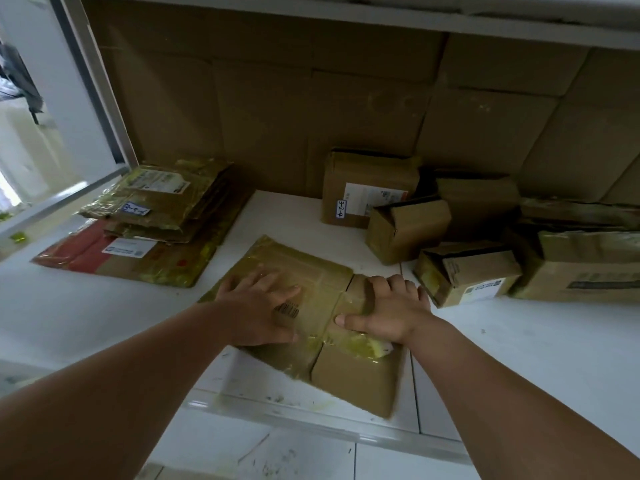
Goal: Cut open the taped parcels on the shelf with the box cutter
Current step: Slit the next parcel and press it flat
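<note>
Now both hands — left hand [258, 311], right hand [391, 315] — press flat, holding nothing, on the taped parcel [311, 271] overhanging the shelf edge [311, 415].

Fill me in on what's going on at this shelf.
A person is pressing both hands on a flattened, tape-covered cardboard box lying on the white shelf. The left hand lies flat near a barcode; the right hand presses beside a split in the cardboard. No box cutter is in view. A stack of flattened boxes sits to the left, and several small boxes stand to the right.
</note>
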